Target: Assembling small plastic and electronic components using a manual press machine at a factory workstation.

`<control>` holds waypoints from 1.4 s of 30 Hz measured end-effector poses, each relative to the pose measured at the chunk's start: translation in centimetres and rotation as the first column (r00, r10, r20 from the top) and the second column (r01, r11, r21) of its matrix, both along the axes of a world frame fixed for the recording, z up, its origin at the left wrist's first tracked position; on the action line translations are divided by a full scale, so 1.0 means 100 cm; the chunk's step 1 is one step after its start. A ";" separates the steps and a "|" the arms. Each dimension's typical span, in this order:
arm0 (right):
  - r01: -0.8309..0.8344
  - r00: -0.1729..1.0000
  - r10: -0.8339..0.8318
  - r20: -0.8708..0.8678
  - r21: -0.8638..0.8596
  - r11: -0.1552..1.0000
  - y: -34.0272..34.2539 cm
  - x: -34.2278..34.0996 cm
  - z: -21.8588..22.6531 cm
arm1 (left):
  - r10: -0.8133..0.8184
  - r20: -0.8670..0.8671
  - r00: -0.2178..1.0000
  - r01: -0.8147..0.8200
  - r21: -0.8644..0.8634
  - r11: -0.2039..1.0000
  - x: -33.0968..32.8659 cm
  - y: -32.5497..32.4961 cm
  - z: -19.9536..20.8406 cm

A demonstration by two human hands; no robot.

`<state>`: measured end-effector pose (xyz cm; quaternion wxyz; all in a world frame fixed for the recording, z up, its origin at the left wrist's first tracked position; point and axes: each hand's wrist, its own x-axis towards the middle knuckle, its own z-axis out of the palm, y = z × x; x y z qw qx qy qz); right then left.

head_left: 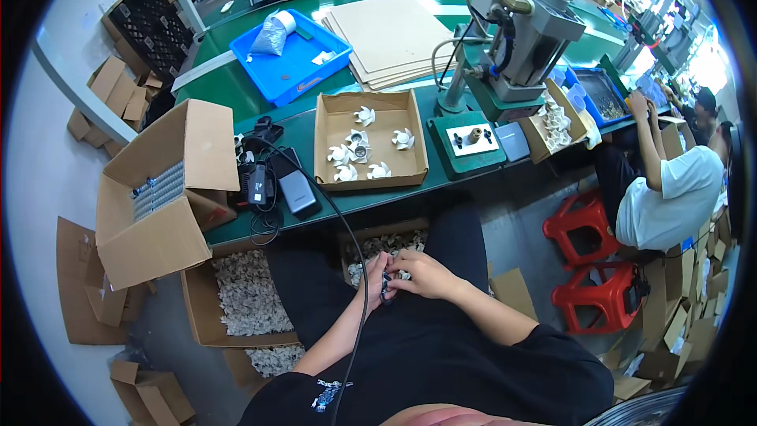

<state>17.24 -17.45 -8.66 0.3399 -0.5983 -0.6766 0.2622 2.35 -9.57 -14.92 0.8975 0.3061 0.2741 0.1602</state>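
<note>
Over my lap, my left hand (372,282) and my right hand (428,276) meet with their fingers curled together. A small dark thing (385,289) shows between them, too small and covered to name. Just beyond the hands, a cardboard box of small pale parts (408,243) sits below the table edge. On the green table ahead, a shallow cardboard tray (325,142) carries several white bladed impellers (403,139). To its right stands a bench press (520,55) with a metal fixture plate (473,140) on its base.
A black cable (352,229) hangs from the table across my left forearm. At left are an open carton (150,241) of grey rods and a box of pale parts (248,292). A blue tray (311,75) lies behind. Red stools (582,227) and a seated person (670,189) are at right.
</note>
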 end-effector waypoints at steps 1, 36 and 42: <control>0.010 0.999 -0.011 -0.039 -0.034 0.999 0.000 0.000 0.002 | -0.008 -0.003 1.000 0.008 -0.002 1.000 0.002 -0.001 0.001; 0.636 0.741 -0.619 0.260 0.024 0.771 0.069 0.196 0.152 | -0.154 -0.118 0.981 0.150 -0.041 0.988 0.023 -0.004 0.004; 0.539 0.832 -0.547 0.094 0.102 0.836 0.055 0.204 0.140 | -0.151 -0.110 0.982 0.150 -0.016 0.989 0.019 -0.005 0.007</control>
